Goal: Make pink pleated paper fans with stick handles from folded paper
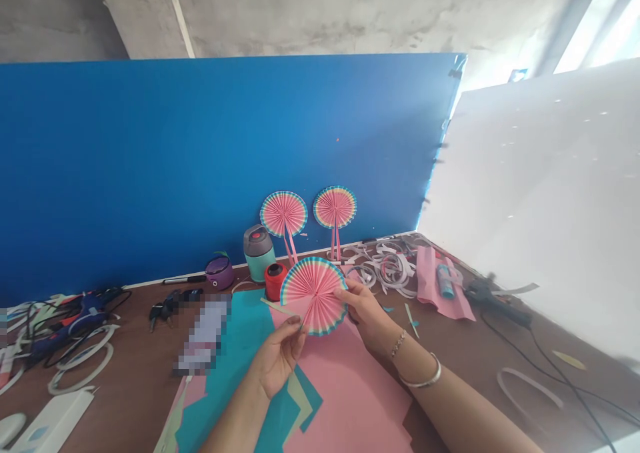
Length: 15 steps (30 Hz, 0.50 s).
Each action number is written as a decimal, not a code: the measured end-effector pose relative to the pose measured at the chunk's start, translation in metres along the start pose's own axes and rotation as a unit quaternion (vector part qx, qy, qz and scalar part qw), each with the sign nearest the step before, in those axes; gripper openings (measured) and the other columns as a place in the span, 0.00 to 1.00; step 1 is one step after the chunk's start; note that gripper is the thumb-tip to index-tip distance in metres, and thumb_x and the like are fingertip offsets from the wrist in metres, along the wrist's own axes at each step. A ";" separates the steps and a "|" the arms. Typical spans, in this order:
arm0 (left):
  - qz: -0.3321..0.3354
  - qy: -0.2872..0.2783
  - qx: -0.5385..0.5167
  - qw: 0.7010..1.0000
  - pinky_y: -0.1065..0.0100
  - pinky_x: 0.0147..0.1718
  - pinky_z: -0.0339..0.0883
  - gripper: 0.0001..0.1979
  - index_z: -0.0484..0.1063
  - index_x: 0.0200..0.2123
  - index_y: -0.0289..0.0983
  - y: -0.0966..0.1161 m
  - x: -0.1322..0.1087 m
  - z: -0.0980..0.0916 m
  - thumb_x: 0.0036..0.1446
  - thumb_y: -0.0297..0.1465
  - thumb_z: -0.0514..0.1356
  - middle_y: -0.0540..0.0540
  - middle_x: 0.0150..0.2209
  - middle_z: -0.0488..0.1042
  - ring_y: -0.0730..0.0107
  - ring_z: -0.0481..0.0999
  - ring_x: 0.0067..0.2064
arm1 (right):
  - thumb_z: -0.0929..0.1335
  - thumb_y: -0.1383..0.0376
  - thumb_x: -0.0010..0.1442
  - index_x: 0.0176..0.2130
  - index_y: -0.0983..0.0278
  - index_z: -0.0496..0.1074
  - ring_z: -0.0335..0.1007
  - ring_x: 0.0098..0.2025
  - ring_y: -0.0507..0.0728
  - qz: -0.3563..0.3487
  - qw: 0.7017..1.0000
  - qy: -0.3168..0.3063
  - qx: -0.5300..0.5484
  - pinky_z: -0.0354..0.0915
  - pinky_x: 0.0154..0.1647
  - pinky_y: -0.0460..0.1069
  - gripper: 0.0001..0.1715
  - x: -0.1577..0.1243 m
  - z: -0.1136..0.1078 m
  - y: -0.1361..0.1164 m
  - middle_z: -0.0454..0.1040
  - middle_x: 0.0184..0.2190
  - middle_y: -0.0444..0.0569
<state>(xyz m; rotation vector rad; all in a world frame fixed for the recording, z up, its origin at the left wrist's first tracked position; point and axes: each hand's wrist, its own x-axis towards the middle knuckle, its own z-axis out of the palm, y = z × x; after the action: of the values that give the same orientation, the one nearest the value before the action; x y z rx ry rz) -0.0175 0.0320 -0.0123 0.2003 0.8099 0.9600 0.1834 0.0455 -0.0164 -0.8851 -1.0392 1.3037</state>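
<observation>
A blue panel is standing along the back edge of a brown table, and a white panel is meeting it at an angle on the right. Bare, mottled grey concrete is rising above, with a pale strip running down it. Bright light is flooding in at the upper right, washing out the surfaces there and glossing the white panel.

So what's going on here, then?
A person is handling a round, pleated paper fan. The right hand grips its right edge, and the left hand is at its lower left. Two similar fans stand upright behind, by the blue panel. Pink paper and teal paper lie below the hands.
</observation>
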 end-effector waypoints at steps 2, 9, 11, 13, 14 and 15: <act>0.023 -0.026 0.027 0.999 0.76 0.30 0.74 0.08 0.69 0.32 0.30 -0.001 -0.001 0.000 0.54 0.15 0.54 0.47 0.26 0.74 0.72 0.79 0.31 | 0.72 0.57 0.49 0.34 0.60 0.75 0.70 0.31 0.54 -0.008 1.000 0.006 -0.002 0.64 0.33 0.47 0.12 0.001 -0.001 0.000 0.76 0.32 0.46; 0.107 -0.073 0.164 0.978 0.77 0.17 0.63 0.13 0.66 0.43 0.37 -0.001 -0.007 0.002 0.53 0.30 0.62 0.50 0.35 0.73 0.78 0.74 0.24 | 0.72 0.57 0.50 0.35 0.62 0.74 0.68 0.29 0.53 0.014 1.000 -0.007 -0.013 0.62 0.29 0.45 0.13 -0.004 0.003 -0.009 0.75 0.29 0.46; 0.140 -0.065 0.181 0.971 0.76 0.17 0.61 0.15 0.65 0.42 0.39 -0.001 -0.006 0.002 0.53 0.37 0.62 0.49 0.36 0.73 0.79 0.72 0.23 | 0.72 0.58 0.50 0.35 0.62 0.74 0.68 0.30 0.53 0.016 1.000 -0.008 -0.012 0.61 0.28 0.45 0.13 -0.005 0.005 -0.011 0.75 0.31 0.47; 0.162 -0.050 0.193 0.966 0.76 0.16 0.60 0.16 0.64 0.41 0.40 -0.002 -0.004 0.001 0.53 0.41 0.61 0.49 0.36 0.74 0.80 0.71 0.22 | 0.72 0.58 0.50 0.35 0.62 0.75 0.69 0.31 0.53 0.020 1.000 -0.004 -0.013 0.61 0.28 0.45 0.13 -0.006 0.006 -0.011 0.75 0.31 0.47; 0.169 -0.043 0.196 0.965 0.76 0.16 0.59 0.16 0.63 0.40 0.40 -0.002 -0.003 0.001 0.53 0.42 0.61 0.50 0.36 0.74 0.79 0.71 0.22 | 0.72 0.58 0.50 0.35 0.62 0.75 0.69 0.31 0.54 0.021 1.000 -0.004 -0.012 0.61 0.29 0.45 0.13 -0.007 0.006 -0.012 0.76 0.32 0.48; 0.172 -0.037 0.199 0.964 0.76 0.15 0.58 0.16 0.63 0.40 0.40 -0.003 -0.002 0.000 0.52 0.42 0.61 0.50 0.36 0.74 0.79 0.71 0.21 | 0.72 0.58 0.49 0.35 0.62 0.75 0.69 0.32 0.54 0.021 1.000 -0.005 -0.010 0.62 0.30 0.45 0.13 -0.007 0.006 -0.012 0.76 0.32 0.48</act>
<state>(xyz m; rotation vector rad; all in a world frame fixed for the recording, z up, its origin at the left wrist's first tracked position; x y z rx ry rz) -0.0162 0.0292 -0.0128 0.7410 0.9099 1.0994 0.1812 0.0375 -0.0038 -0.9206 -1.0490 1.3350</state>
